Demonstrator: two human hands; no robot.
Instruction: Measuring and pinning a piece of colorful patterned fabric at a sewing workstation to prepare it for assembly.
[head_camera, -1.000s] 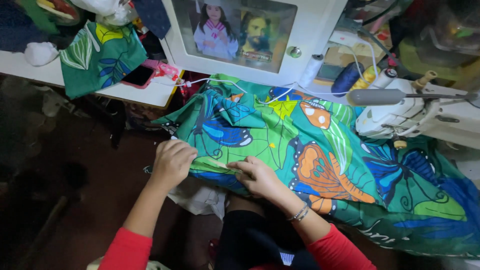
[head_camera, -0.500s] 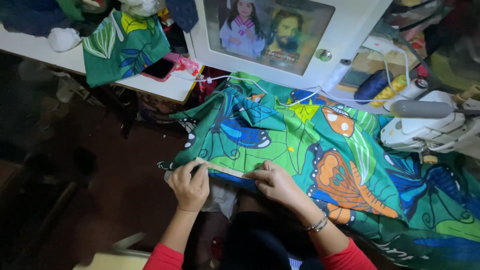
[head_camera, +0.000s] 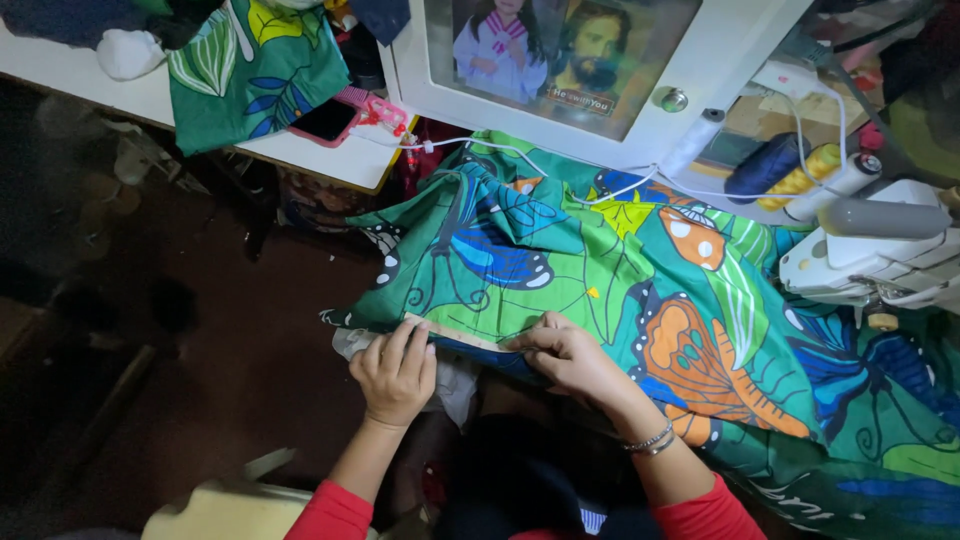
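You sat at a sewing table with a large green fabric (head_camera: 560, 270) printed with blue and orange butterflies spread across your lap and the table, reaching to the white sewing machine (head_camera: 870, 255) at the right edge. Your left hand (head_camera: 393, 372) gripped the near edge of the fabric, fingers curled over a folded hem (head_camera: 465, 340) whose pale underside showed as a narrow strip. Your right hand (head_camera: 568, 358) sat just beside it on the same edge, fingertips pressed together and pinching the fold. The two hands were near each other, with the strip of hem running between them. You wore red sleeves and a thin bracelet (head_camera: 650, 440) on your right wrist. Behind the fabric stood a white framed picture (head_camera: 570, 50), with spools of blue and yellow thread (head_camera: 790, 170) to its right. On the white table (head_camera: 330, 160) at upper left lay a second piece of green leaf-print cloth (head_camera: 250, 70) and a phone in a pink case (head_camera: 325, 120).
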